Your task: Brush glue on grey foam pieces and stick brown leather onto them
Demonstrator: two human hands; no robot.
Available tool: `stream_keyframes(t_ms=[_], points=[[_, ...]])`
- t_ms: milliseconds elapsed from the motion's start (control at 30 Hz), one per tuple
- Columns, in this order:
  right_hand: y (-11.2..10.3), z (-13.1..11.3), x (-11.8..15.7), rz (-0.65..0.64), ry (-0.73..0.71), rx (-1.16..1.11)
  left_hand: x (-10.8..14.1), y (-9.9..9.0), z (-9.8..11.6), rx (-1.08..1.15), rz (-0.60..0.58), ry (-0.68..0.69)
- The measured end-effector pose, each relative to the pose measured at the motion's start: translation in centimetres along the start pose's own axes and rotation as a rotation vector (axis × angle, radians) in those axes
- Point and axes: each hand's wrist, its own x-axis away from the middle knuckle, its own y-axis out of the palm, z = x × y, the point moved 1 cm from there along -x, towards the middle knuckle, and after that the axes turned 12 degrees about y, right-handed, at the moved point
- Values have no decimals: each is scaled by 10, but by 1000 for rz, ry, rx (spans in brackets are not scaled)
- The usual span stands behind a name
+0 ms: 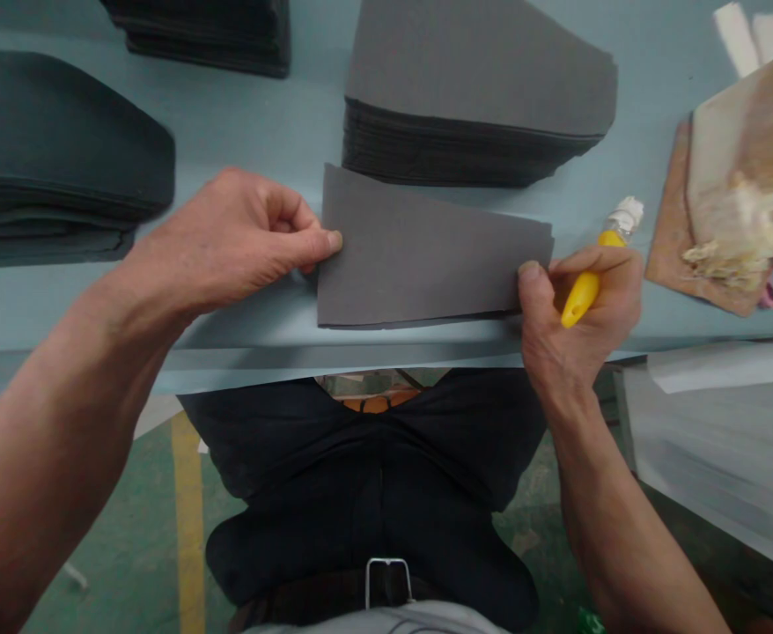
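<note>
A flat grey fabric piece point(419, 255) is stretched between my two hands over the near part of the table. My left hand point(241, 238) pinches its left edge between thumb and fingers. On the other side, my right hand point(581, 304) grips the lower right corner with the thumb on top. That same hand also holds a yellow-handled brush point(583, 299), its whitish tip pointing up and away. Just beyond the piece stands a thick stack of grey fabric pieces point(479, 70) of similar tapered shape.
Dark fabric stacks lie on the left point(56, 123) and at the back point(208, 31) of the pale blue table point(254, 123). On the right is a glue-crusted container point(743, 167) on a brown board point(670, 220). White strips point(736, 40) lie behind it. A grey surface point(723, 440) adjoins at lower right.
</note>
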Motion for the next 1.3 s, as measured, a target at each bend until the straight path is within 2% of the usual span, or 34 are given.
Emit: stream_keyframes(t_ms=[167, 567, 900, 1167, 1300], points=[[0, 3, 0, 4, 4, 41, 1, 0, 0, -45, -10, -20], [0, 2, 1, -8, 2, -18, 0, 3, -11, -49, -1, 98], [-2, 0, 1, -4, -1, 4, 2, 1, -2, -61, 15, 7], [-2, 5, -2, -16, -56, -66, 1, -1, -11, 6, 21, 26], [-2, 3, -1, -28, -28, -48, 3, 1, -7, -21, 13, -4]])
